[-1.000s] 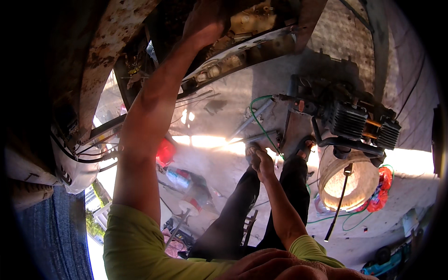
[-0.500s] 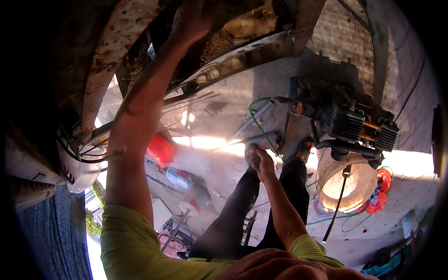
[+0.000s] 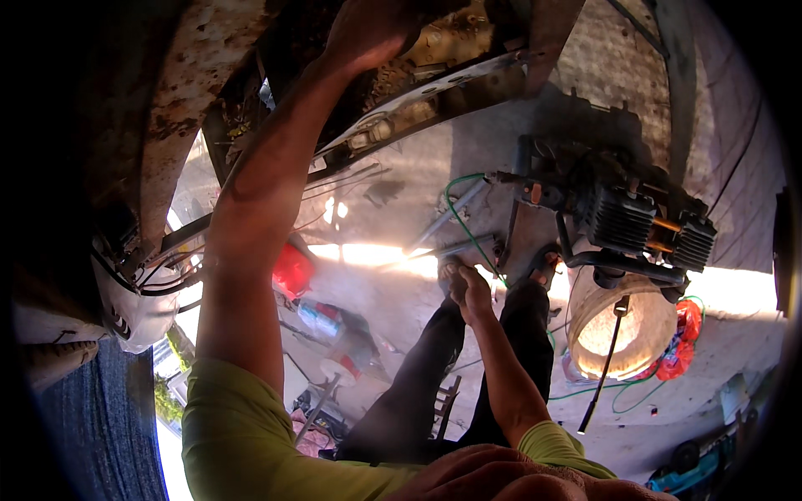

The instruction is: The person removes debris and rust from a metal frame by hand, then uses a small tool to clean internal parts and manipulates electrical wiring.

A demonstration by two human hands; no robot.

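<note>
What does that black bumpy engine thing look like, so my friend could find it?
Start at the big pale drum glowing with sunlight on the right. Resting over its top rim is the engine, a dark block with green wire trailing off its left side. Unlike the rusty frame overhead, it has two black cylinders covered in thin ridged fins.

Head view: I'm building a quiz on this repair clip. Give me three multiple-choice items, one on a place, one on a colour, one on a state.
1. Where is the left hand?
A. up on the rusty frame
B. on the knee
C. in the bucket

2. What colour are the sleeves?
A. white
B. yellow-green
C. black

3. How is the right hand?
A. stretched out forward near the shoes
B. in a pocket
C. lifting the engine

1 A: the arm reaches overhead to the rusty metal.
2 B: both shoulders show it.
3 A: it lies beyond the dark-trousered legs.
</note>
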